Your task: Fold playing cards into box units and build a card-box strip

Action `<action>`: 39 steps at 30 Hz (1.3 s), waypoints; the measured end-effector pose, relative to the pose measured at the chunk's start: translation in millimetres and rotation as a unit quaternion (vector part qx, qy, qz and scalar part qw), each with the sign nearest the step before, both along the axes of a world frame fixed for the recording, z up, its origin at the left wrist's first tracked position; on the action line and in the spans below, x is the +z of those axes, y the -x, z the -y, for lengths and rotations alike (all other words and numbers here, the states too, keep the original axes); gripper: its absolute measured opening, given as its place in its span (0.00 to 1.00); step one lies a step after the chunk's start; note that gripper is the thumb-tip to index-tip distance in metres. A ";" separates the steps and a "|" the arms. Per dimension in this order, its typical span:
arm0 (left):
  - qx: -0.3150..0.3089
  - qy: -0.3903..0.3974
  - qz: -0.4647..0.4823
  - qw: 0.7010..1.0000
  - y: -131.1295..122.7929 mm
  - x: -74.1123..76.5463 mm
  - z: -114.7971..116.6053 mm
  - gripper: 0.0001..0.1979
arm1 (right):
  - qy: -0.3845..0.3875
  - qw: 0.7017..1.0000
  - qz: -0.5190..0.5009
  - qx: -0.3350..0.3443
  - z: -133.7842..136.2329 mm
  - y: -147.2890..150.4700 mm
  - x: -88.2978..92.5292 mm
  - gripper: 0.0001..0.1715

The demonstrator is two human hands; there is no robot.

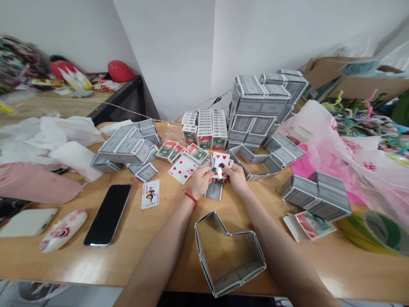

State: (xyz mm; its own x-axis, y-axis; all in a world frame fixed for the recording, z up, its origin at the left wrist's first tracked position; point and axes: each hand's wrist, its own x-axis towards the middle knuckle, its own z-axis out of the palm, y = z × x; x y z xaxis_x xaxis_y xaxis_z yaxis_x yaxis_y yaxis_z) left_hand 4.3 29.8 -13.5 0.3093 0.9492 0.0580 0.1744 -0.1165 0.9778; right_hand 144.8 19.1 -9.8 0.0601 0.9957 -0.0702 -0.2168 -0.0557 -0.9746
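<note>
1. Head view: Above the worktop [118, 264], I grasp playing cards [220, 164], a five of hearts facing me. My left hand [203, 180] pinches one side and my right hand [234, 177] the other, thumbs on the faces.
2. Head view: The held cards sit just above a face-down card [214, 192]. To handle them well, I judge, my thumbs should press lightly and evenly, lining up the edges without bending the corners.
3. Head view: A steady grip seems wise, wrists low and clear of the notched frame [230, 288] between my forearms, which a sleeve-high brush could tip.
4. Head view, the count: one joker [150, 195], one phone [108, 215], one tape roll [347, 226]. One group of heart cards [179, 169] overlaps too much to number, as do the cards I hold.
5. Head view, the boxes: two side by side [166, 149], one box [198, 152] by the heart cards, one with its flap out [315, 224], and three stacks [204, 140] at the back, each too small to tally.
</note>
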 end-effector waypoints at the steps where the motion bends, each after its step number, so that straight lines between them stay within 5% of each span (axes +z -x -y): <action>1: -0.001 -0.001 -0.001 1.000 -0.5 0.3 0.6 0.15 | 0.000 1.000 -0.004 0.000 -0.1 -0.2 0.2 0.18; 12: 0.069 -0.097 -0.161 0.980 -5.8 0.2 0.9 0.16 | -0.008 0.998 0.055 -0.035 1.2 4.2 -2.1 0.22; 20: 0.075 -0.173 -0.334 0.923 -9.3 0.8 2.7 0.14 | -0.009 0.998 0.050 -0.029 -0.2 3.5 -5.8 0.22; 39: 0.039 -0.156 -0.206 0.965 -12.5 4.5 8.8 0.14 | 0.016 1.000 -0.004 -0.020 2.2 -1.7 1.3 0.18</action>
